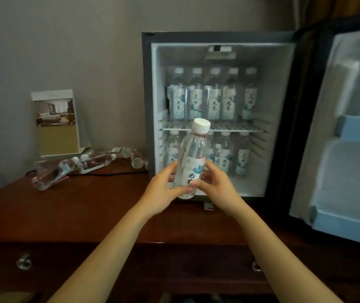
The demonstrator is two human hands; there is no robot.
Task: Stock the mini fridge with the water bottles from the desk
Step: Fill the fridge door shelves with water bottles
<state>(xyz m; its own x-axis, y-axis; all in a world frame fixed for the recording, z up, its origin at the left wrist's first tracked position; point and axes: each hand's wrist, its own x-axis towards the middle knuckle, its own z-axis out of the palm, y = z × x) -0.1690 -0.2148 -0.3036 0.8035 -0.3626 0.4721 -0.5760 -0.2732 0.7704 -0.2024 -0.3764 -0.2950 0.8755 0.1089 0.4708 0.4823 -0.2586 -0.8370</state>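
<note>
Both hands hold one clear water bottle (193,158) with a white cap, upright, in front of the open mini fridge (220,38). My left hand (163,191) grips its lower left side; my right hand (216,186) grips its lower right side. Several labelled bottles (214,95) stand in a row on the fridge's wire shelf (235,129), and more bottles (241,156) stand on the floor below it. Several bottles (54,171) lie on their sides on the wooden desk (76,206) at the left.
The fridge door (349,132) hangs open at the right, with pale door shelves. A standing card with a room photo (55,123) is by the wall at the left. Desk drawers with round knobs (23,262) run along the front.
</note>
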